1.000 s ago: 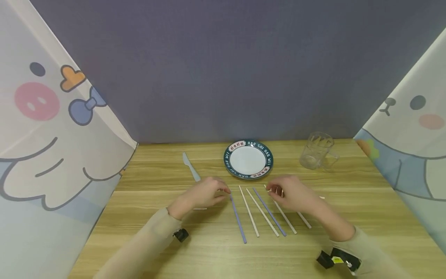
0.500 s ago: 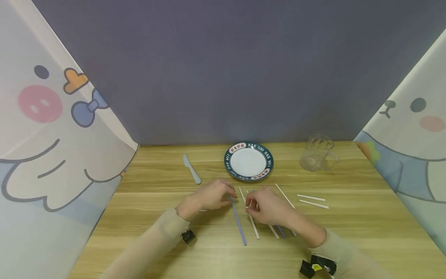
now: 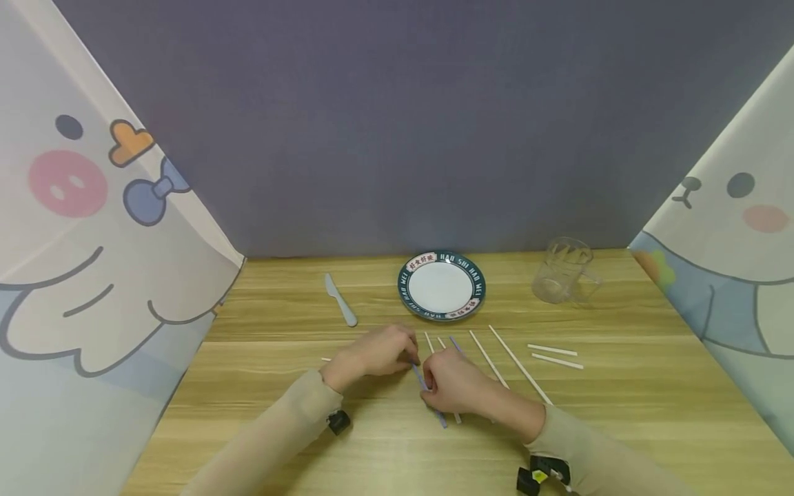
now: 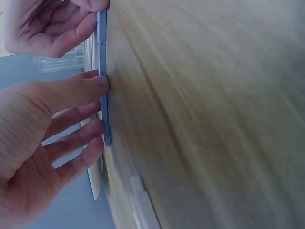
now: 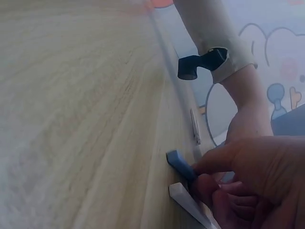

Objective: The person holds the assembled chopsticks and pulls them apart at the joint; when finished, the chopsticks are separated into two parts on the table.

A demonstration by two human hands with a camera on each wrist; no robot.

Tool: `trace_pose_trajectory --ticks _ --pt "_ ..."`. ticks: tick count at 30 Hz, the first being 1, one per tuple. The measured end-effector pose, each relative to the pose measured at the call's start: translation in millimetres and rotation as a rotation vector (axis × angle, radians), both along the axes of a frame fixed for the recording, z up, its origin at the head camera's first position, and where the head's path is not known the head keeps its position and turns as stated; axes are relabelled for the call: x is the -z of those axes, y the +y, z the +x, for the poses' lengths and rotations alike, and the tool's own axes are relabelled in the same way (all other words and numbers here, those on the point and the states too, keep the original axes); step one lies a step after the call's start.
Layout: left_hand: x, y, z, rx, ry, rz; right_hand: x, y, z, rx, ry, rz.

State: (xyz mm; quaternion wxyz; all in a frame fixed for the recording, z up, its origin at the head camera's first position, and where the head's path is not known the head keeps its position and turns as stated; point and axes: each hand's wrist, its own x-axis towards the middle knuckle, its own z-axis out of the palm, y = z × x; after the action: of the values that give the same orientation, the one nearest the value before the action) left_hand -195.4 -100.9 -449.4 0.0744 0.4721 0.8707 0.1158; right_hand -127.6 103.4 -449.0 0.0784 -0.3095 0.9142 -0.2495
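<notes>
Beige sleeves (image 3: 273, 428), black wrist cameras (image 3: 338, 421), yellow label (image 3: 540, 475), bare hands (image 3: 378, 351)

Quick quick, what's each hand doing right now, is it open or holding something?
Left hand: closed, pinching the bluish-purple stick near its far end.
Right hand: closed too, gripping the same stick closer to the person.

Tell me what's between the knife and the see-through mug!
In the head view, the dark-rimmed plate lies between the knife and the see-through mug.
</notes>
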Motion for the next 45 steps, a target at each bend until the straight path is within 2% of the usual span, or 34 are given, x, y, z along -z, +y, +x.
trace_pose_trajectory --ticks 4,7,10,11,13,15,18,24,29,37,45 --pt "0.2 -0.7 -0.4 0.001 0.009 -0.006 -2.1 0 -0.8 0.014 -0.046 -0.022" --pt "-3.1 -2.3 1.2 -0.008 -0.027 0.016 -7.0 5 -1.6 0.037 -0.067 -0.024" --pt "-8.1 -3.9 3.5 -0.020 -0.101 0.100 -15.9 12 -5.1 0.056 -0.036 -0.007" --pt "-10.8 -3.9 4.6 -0.026 -0.133 0.146 -18.7 14 -7.2 0.056 -0.010 -0.004" --pt "-14.6 -3.0 5.8 -0.028 -0.151 0.241 -25.3 20 -12.2 0.048 0.061 -0.018" --pt "-19.2 -0.4 7.2 -0.028 -0.130 0.327 -32.2 25 -17.3 0.045 0.140 -0.045" --pt "-26.3 4.7 9.5 -0.045 -0.043 0.419 -40.7 32 -24.0 0.044 0.232 -0.086" --pt "-36.7 9.9 14.1 -0.075 0.056 0.520 -52.4 39 -27.8 0.039 0.286 -0.105" --pt "-40.4 10.8 15.8 -0.090 0.088 0.556 -59.7 43 -25.9 0.047 0.301 -0.092" --pt "-43.6 13.4 17.2 -0.100 0.093 0.549 -63.3 47 -25.4 0.039 0.351 -0.104" --pt "-38.8 9.9 17.4 -0.112 0.106 0.556 -61.0 55 -24.3 0.043 0.334 -0.108"
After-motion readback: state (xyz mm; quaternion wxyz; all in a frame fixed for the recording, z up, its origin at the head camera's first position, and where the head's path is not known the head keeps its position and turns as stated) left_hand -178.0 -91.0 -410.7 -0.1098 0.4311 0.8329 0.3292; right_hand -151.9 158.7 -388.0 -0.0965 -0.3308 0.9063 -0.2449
